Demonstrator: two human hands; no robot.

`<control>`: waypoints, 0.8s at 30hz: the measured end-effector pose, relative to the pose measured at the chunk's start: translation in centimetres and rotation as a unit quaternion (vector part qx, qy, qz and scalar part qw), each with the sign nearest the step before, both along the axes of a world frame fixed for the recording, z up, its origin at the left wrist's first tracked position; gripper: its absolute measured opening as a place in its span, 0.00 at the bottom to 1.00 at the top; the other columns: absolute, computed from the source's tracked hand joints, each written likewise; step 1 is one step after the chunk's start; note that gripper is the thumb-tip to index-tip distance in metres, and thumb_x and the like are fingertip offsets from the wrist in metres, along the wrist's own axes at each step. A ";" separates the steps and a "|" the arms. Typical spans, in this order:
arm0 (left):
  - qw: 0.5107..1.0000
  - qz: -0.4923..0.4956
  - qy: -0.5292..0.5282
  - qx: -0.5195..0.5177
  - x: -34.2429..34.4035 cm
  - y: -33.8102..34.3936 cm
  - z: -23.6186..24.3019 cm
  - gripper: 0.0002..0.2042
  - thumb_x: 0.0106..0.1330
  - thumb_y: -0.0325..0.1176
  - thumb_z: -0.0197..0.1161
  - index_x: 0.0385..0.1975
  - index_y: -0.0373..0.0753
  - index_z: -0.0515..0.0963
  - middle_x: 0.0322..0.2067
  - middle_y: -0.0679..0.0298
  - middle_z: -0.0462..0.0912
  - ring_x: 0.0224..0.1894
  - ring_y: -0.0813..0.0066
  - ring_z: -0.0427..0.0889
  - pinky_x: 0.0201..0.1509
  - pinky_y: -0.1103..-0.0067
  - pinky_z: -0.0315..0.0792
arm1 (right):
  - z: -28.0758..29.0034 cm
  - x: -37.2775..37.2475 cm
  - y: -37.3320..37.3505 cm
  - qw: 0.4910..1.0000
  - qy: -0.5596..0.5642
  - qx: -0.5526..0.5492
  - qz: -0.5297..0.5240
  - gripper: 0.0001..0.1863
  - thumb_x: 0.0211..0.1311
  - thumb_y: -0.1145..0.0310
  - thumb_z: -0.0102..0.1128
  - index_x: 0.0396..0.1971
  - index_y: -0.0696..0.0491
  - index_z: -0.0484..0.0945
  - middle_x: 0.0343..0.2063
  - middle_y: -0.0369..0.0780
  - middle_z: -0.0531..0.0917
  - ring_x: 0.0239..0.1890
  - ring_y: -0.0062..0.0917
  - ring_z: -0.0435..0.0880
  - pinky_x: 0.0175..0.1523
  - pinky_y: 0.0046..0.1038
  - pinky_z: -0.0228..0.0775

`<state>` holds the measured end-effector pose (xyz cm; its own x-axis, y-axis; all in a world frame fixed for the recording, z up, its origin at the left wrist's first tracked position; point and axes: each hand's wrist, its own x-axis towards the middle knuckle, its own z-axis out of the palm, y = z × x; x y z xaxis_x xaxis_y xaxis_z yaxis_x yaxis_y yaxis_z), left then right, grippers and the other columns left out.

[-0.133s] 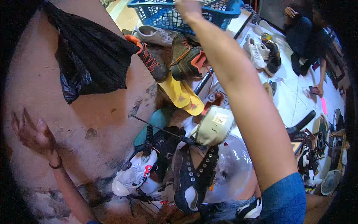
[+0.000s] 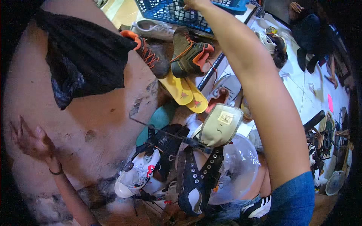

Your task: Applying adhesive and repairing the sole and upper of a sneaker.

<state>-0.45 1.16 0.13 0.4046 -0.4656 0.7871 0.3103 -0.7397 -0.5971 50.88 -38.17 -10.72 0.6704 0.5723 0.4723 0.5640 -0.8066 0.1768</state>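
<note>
My left hand (image 2: 34, 142) is open at the left, fingers spread, over the brownish ground. My right arm stretches up to the blue plastic basket (image 2: 162, 12). My right hand (image 2: 194, 3) is at the basket, cut by the upper edge, so its fingers are mostly hidden. Below the basket lie brown boots (image 2: 184, 56) with orange laces, a pale shoe (image 2: 152, 30) and yellow insoles (image 2: 177, 88). Nearer me are a black shoe upper (image 2: 196, 180) with eyelets, a cream shoe piece (image 2: 220, 126) with stitched edges and a clear plastic bowl (image 2: 241, 169).
A black plastic bag (image 2: 88, 56) lies at the upper left. A white shoe (image 2: 134, 177) with a red patch and a teal sole (image 2: 162, 120) lie left of the black upper. Another person (image 2: 311, 34) sits at the upper right. More shoes (image 2: 277, 45) stand on white tiles.
The view has shifted slightly. My right hand now reaches further past the upper edge, showing less of itself. The left hand remains spread.
</note>
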 end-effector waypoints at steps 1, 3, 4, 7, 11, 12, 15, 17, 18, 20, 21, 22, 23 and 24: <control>1.000 0.022 -0.002 0.008 0.0 0.0 -0.2 0.29 0.70 0.55 0.52 0.66 0.45 0.70 0.65 0.61 0.71 0.71 0.57 0.59 0.75 0.64 0.46 | -0.5 -0.6 -0.2 0.999 -0.020 0.014 0.028 0.13 0.47 0.69 0.72 0.34 0.54 0.82 0.37 0.46 0.85 0.44 0.42 0.85 0.47 0.40 0.79; 1.000 0.024 -0.001 0.016 -0.1 -0.2 -0.3 0.29 0.71 0.53 0.51 0.66 0.43 0.70 0.64 0.60 0.72 0.71 0.56 0.59 0.75 0.63 0.46 | -1.2 -1.1 -0.5 0.995 -0.062 0.061 0.050 0.14 0.51 0.69 0.67 0.39 0.54 0.79 0.36 0.48 0.85 0.44 0.42 0.85 0.46 0.41 0.79; 1.000 0.013 0.000 0.015 -0.1 -0.4 -0.3 0.28 0.71 0.52 0.51 0.65 0.42 0.70 0.64 0.60 0.72 0.71 0.56 0.59 0.75 0.63 0.47 | -1.2 -1.1 -0.8 0.997 -0.015 0.074 0.033 0.14 0.53 0.67 0.66 0.41 0.54 0.78 0.37 0.48 0.85 0.44 0.42 0.85 0.45 0.41 0.79; 0.999 0.036 -0.015 0.034 0.2 -1.3 -0.3 0.27 0.71 0.54 0.48 0.64 0.44 0.72 0.69 0.56 0.64 0.72 0.54 0.58 0.76 0.60 0.45 | -1.9 -2.1 -0.8 0.995 -0.032 0.094 0.028 0.17 0.58 0.59 0.64 0.42 0.52 0.76 0.37 0.48 0.85 0.43 0.43 0.85 0.47 0.42 0.76; 1.000 -0.006 -0.024 0.012 0.7 -2.1 -0.1 0.28 0.70 0.54 0.50 0.64 0.46 0.71 0.69 0.58 0.64 0.72 0.55 0.57 0.77 0.60 0.43 | -0.4 -3.1 -3.1 0.985 0.003 0.169 0.033 0.24 0.56 0.46 0.65 0.42 0.51 0.79 0.42 0.48 0.83 0.50 0.43 0.81 0.52 0.44 0.73; 1.000 -0.012 -0.019 -0.010 0.6 -2.4 -0.4 0.27 0.71 0.52 0.51 0.64 0.42 0.70 0.69 0.56 0.64 0.73 0.54 0.55 0.77 0.61 0.43 | 0.0 -2.8 -4.4 0.970 -0.023 0.237 0.057 0.26 0.55 0.42 0.63 0.40 0.50 0.82 0.46 0.49 0.82 0.51 0.43 0.80 0.52 0.44 0.73; 1.000 -0.015 -0.004 -0.024 0.4 -3.1 -0.3 0.27 0.71 0.50 0.53 0.63 0.38 0.70 0.70 0.54 0.61 0.74 0.53 0.53 0.78 0.63 0.41 | -0.9 -1.5 -9.7 0.859 -0.157 0.419 -0.251 0.26 0.51 0.46 0.68 0.42 0.52 0.82 0.41 0.50 0.83 0.47 0.45 0.81 0.55 0.46 0.71; 1.000 -0.015 0.003 -0.013 0.7 -3.4 -0.2 0.27 0.71 0.50 0.53 0.63 0.38 0.70 0.71 0.54 0.58 0.74 0.53 0.53 0.79 0.63 0.41 | -2.9 -1.0 -14.1 0.762 -0.091 0.583 -0.267 0.42 0.46 0.43 0.72 0.56 0.53 0.67 0.52 0.52 0.69 0.51 0.44 0.76 0.53 0.58 0.68; 1.000 -0.027 0.000 -0.012 0.7 -3.5 -0.2 0.28 0.71 0.51 0.53 0.64 0.39 0.70 0.72 0.56 0.58 0.74 0.54 0.53 0.79 0.63 0.41 | -3.4 -0.8 -16.2 0.732 0.097 0.592 -0.323 0.64 0.39 0.35 0.75 0.71 0.54 0.52 0.69 0.56 0.54 0.66 0.45 0.69 0.62 0.67 0.60; 0.999 -0.036 -0.005 -0.011 0.7 -3.4 -0.2 0.28 0.71 0.51 0.54 0.64 0.40 0.69 0.72 0.57 0.57 0.75 0.56 0.53 0.79 0.63 0.41 | -5.3 -0.6 -16.3 0.668 0.132 0.645 -0.346 0.63 0.37 0.39 0.78 0.67 0.65 0.58 0.66 0.55 0.65 0.65 0.39 0.71 0.63 0.63 0.63; 1.000 -0.006 -0.015 0.000 0.6 -3.2 -0.3 0.28 0.71 0.51 0.54 0.65 0.42 0.69 0.72 0.58 0.58 0.75 0.57 0.53 0.79 0.63 0.41 | -6.3 -1.3 -16.8 0.655 0.246 0.657 -0.282 0.53 0.42 0.42 0.76 0.60 0.65 0.65 0.58 0.53 0.73 0.58 0.38 0.77 0.56 0.60 0.72; 0.999 0.026 -0.025 0.011 0.4 -3.1 -0.3 0.28 0.70 0.51 0.55 0.66 0.44 0.69 0.72 0.59 0.58 0.75 0.58 0.53 0.79 0.64 0.41 | -6.4 -1.2 -16.3 0.626 0.344 0.659 -0.236 0.48 0.44 0.44 0.75 0.57 0.65 0.69 0.54 0.52 0.77 0.54 0.38 0.80 0.52 0.58 0.76; 0.999 0.030 -0.022 0.014 0.3 -2.9 -0.1 0.28 0.70 0.51 0.55 0.66 0.44 0.69 0.72 0.59 0.58 0.75 0.58 0.53 0.79 0.64 0.41 | -6.5 -1.1 -15.8 0.628 0.363 0.655 -0.210 0.43 0.47 0.45 0.75 0.54 0.64 0.73 0.50 0.51 0.81 0.50 0.37 0.83 0.49 0.56 0.80; 1.000 0.018 -0.015 0.017 0.4 -2.7 0.2 0.28 0.70 0.51 0.54 0.66 0.45 0.69 0.72 0.60 0.58 0.74 0.59 0.54 0.78 0.64 0.41 | -5.8 -0.4 -15.0 0.636 0.396 0.649 -0.133 0.34 0.52 0.48 0.71 0.49 0.62 0.75 0.43 0.48 0.83 0.42 0.37 0.85 0.42 0.51 0.83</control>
